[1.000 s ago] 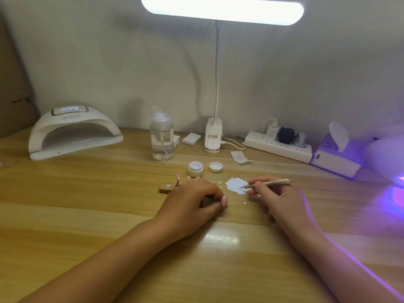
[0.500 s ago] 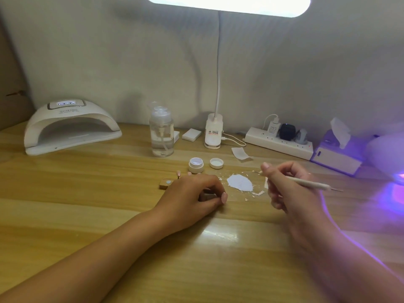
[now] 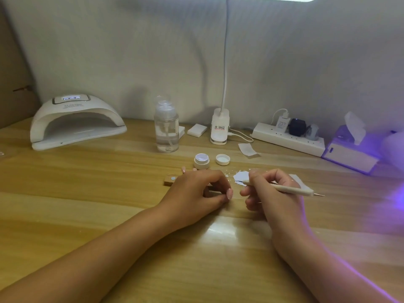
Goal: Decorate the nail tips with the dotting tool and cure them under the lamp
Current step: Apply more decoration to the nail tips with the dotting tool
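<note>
My right hand point(image 3: 271, 193) grips a cream dotting tool point(image 3: 290, 189), its metal point out to the right and its other end over a pale blue paint smear point(image 3: 240, 177) on the table. My left hand point(image 3: 196, 191) curls over a wooden nail-tip holder point(image 3: 171, 179); a pink nail tip point(image 3: 183, 170) peeks out behind the knuckles. What the left fingers hold underneath is hidden. An open white gel jar point(image 3: 201, 161) and its lid point(image 3: 222, 159) stand just behind. The white arched curing lamp point(image 3: 76, 125) sits at the back left.
A clear pump bottle point(image 3: 166, 127), a desk lamp base point(image 3: 220, 127), a power strip point(image 3: 288, 138) and a tissue box point(image 3: 349, 154) line the back of the wooden table point(image 3: 87, 193). Purple light glows from the right edge.
My right hand lifted the dotting tool away to the right, flipped its point outward, then came back toward the paint smear. The left hand stayed put.
</note>
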A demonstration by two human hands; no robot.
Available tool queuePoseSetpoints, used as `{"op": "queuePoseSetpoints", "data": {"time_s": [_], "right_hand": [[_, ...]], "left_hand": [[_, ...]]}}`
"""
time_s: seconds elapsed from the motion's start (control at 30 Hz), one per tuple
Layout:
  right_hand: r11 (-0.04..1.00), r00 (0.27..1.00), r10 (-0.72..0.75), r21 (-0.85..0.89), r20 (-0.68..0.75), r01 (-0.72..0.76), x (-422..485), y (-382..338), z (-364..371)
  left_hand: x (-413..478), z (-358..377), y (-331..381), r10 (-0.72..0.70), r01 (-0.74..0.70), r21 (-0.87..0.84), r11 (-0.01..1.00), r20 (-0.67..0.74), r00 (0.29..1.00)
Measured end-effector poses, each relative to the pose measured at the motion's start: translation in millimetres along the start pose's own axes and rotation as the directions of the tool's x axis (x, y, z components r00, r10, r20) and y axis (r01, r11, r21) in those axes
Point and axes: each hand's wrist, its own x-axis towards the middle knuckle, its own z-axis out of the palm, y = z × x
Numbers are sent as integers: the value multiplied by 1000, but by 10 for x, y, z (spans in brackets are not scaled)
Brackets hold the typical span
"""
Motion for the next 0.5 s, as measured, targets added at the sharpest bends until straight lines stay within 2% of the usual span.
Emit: {"op": "queuePoseSetpoints", "data": {"time_s": [0.2,0.5], "right_hand": [[996,996,-53,-65,65,57,-3,18,-26],[991,994,-55,-117,98,66,11,54,-25]], "left_hand": [[14,9,-26,-8,9,14,1000,-11,1000],[-2,-11,8,-46,46,49,998,-14,999]]}}
